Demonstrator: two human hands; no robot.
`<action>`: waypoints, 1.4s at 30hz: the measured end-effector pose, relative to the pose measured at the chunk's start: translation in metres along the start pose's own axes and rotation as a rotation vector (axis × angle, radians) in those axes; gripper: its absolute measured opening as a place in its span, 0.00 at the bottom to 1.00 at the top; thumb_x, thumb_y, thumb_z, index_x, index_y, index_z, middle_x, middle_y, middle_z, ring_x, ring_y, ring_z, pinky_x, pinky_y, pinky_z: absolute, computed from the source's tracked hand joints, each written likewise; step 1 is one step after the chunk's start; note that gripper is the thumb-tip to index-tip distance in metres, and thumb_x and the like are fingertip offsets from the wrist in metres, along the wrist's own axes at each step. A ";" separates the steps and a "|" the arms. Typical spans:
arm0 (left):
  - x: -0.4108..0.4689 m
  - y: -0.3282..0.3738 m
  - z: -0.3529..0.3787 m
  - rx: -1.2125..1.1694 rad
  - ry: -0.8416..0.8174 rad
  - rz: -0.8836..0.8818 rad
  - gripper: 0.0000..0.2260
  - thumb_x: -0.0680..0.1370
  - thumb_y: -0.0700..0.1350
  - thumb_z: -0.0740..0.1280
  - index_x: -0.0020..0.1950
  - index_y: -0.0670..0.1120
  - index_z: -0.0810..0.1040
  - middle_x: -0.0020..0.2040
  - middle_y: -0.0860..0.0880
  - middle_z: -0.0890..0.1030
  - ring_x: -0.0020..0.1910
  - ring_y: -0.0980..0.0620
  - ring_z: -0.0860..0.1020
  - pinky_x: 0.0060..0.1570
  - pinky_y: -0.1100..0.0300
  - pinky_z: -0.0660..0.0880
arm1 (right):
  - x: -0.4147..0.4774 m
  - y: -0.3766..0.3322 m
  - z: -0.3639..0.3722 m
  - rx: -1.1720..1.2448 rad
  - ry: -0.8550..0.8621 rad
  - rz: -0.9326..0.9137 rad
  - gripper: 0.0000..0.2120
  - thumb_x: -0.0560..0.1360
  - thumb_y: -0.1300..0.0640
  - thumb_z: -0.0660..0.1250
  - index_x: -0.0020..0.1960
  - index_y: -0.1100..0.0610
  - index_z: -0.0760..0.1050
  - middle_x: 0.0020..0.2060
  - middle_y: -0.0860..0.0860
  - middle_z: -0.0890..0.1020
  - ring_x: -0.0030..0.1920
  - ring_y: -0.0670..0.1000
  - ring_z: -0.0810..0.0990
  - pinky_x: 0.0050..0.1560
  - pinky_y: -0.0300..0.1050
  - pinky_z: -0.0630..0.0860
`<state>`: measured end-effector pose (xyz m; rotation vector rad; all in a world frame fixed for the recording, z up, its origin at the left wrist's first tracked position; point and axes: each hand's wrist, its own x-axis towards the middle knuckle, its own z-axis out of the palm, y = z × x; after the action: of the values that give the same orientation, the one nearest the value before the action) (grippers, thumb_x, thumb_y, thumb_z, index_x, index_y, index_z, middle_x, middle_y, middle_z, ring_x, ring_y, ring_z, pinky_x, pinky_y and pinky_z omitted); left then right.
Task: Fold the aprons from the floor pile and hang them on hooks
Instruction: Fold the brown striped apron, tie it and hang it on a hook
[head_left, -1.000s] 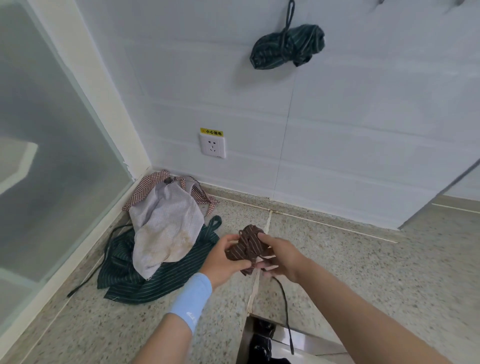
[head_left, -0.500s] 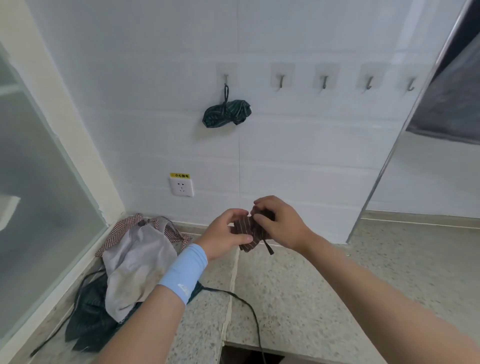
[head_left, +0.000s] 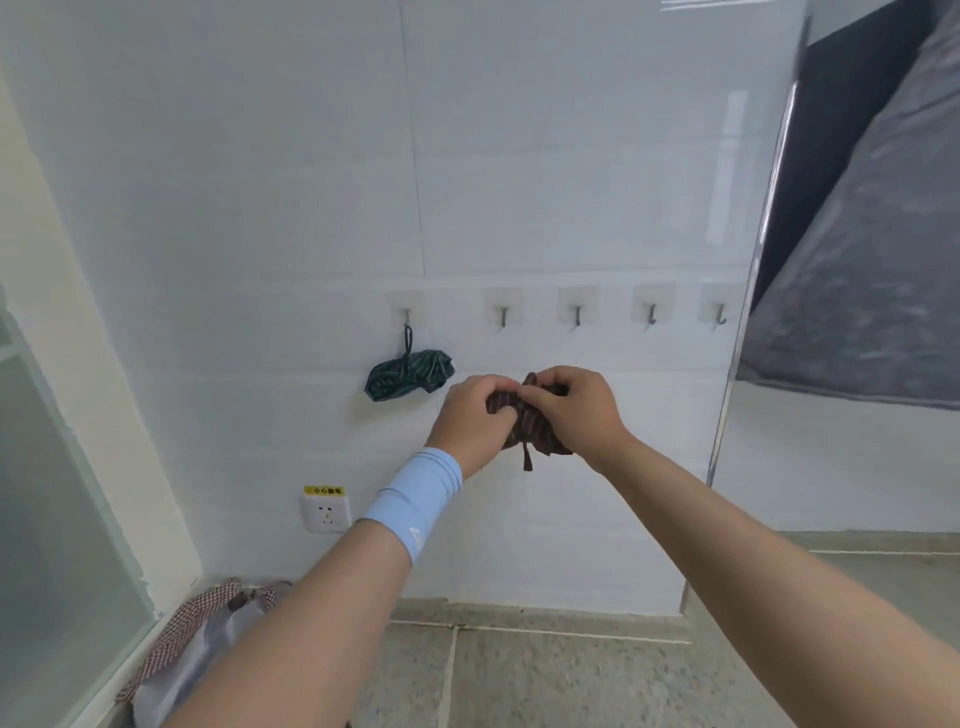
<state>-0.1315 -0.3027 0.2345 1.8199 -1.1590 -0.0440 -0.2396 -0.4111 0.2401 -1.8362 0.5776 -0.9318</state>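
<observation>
A brown striped apron (head_left: 535, 431), wadded into a tight bundle with a strap end dangling, is gripped by the left hand (head_left: 470, 421) and right hand (head_left: 571, 410). A green striped apron bundle (head_left: 410, 374) hangs by its cord from the leftmost hook (head_left: 408, 314); the floor pile (head_left: 208, 639) lies lower left

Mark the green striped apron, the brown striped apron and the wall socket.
green striped apron (head_left: 410, 375): head view, middle of the hung bundle.
brown striped apron (head_left: 536, 435): head view, lower folds.
wall socket (head_left: 326, 514): head view, faceplate centre.
</observation>
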 end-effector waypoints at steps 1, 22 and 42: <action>0.012 0.004 -0.003 -0.018 0.033 0.010 0.12 0.76 0.42 0.67 0.59 0.49 0.81 0.58 0.52 0.78 0.58 0.56 0.75 0.55 0.71 0.69 | 0.011 -0.006 -0.001 0.013 0.017 -0.006 0.06 0.73 0.55 0.75 0.41 0.58 0.82 0.34 0.55 0.84 0.31 0.59 0.83 0.27 0.49 0.79; 0.131 0.000 -0.005 0.093 0.260 -0.130 0.18 0.74 0.43 0.64 0.24 0.43 0.72 0.23 0.44 0.72 0.25 0.48 0.65 0.25 0.57 0.67 | 0.126 -0.015 0.042 -0.240 0.275 0.049 0.15 0.75 0.52 0.68 0.31 0.54 0.79 0.28 0.50 0.81 0.30 0.51 0.78 0.29 0.40 0.71; 0.099 -0.035 -0.013 0.730 -0.049 0.177 0.15 0.81 0.55 0.55 0.58 0.51 0.78 0.54 0.50 0.81 0.56 0.44 0.75 0.63 0.49 0.66 | 0.078 0.033 0.045 -0.750 0.158 -0.296 0.16 0.82 0.49 0.58 0.65 0.54 0.75 0.62 0.52 0.74 0.61 0.57 0.71 0.58 0.53 0.69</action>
<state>-0.0470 -0.3616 0.2579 2.3320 -1.4881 0.4985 -0.1573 -0.4571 0.2262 -2.5825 0.8462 -1.1604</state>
